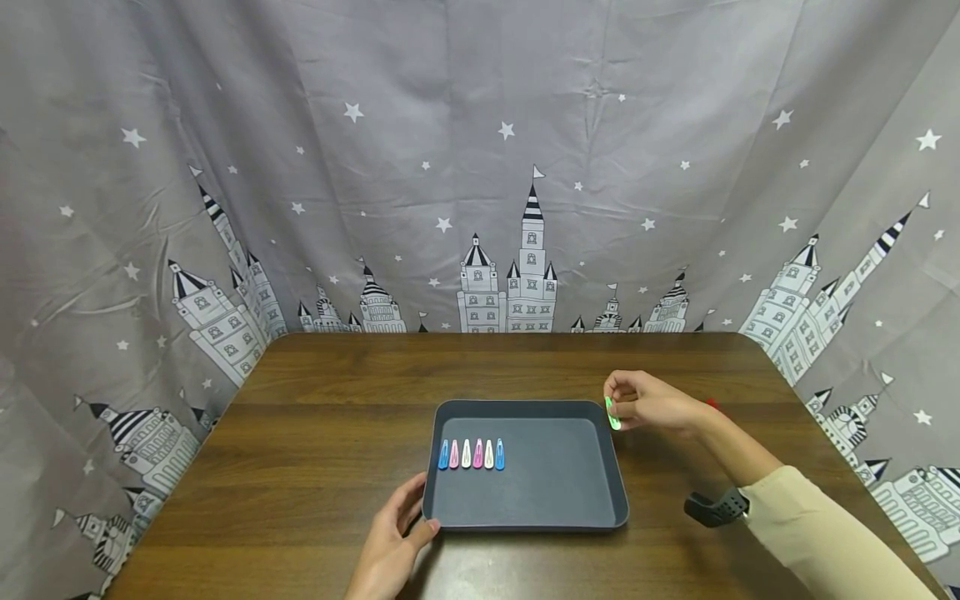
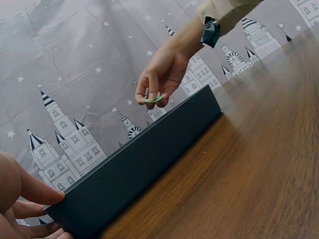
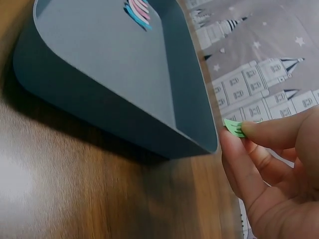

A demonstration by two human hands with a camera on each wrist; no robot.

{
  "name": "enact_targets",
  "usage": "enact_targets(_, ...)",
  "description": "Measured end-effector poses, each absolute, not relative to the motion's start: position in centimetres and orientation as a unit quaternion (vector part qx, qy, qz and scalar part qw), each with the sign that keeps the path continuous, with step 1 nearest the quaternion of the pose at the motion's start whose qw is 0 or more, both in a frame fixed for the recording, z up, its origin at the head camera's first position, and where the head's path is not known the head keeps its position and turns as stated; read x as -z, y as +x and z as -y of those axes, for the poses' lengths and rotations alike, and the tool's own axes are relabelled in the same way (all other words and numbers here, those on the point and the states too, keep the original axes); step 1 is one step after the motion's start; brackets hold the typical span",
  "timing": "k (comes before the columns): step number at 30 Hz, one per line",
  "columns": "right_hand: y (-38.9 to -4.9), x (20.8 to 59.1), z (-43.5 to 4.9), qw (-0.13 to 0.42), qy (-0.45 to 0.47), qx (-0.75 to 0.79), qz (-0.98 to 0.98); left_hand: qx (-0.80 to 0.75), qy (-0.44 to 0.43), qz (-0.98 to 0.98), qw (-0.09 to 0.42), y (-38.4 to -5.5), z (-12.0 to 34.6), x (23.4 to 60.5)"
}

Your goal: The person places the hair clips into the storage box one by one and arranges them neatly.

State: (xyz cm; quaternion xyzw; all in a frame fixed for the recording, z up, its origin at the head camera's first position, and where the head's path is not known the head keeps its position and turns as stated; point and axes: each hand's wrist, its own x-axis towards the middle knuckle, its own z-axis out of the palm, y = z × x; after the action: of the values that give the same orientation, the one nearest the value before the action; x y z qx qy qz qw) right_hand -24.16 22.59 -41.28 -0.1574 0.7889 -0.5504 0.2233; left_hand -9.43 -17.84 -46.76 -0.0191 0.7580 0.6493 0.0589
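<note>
A dark grey tray (image 1: 525, 500) stands on the table, with a row of several snap hair clips (image 1: 477, 454) in blue, pink and white along its left part. My left hand (image 1: 397, 529) grips the tray's near left corner; in the left wrist view its thumb (image 2: 42, 191) lies at the rim. My right hand (image 1: 652, 404) pinches a green snap hair clip (image 1: 612, 414) between thumb and fingertips, by the tray's far right corner. Seen from the right wrist, the green clip (image 3: 234, 128) is just outside the tray wall, partly covered by the thumb.
A small red thing (image 1: 711, 403), partly hidden by my right forearm, lies on the wooden table (image 1: 322, 433). Behind the table hangs a grey curtain (image 1: 420, 167) printed with castles and stars. A dark band (image 1: 716, 507) is on my right wrist.
</note>
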Motion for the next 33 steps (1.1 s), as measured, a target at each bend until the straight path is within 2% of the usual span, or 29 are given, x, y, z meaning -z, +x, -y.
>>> enact_targets(33, -24.6, 42.4, -15.3, 0.234, -0.164, 0.563, -0.775, -0.651, -0.014, -0.757, 0.055, -9.4, 17.9, 46.8)
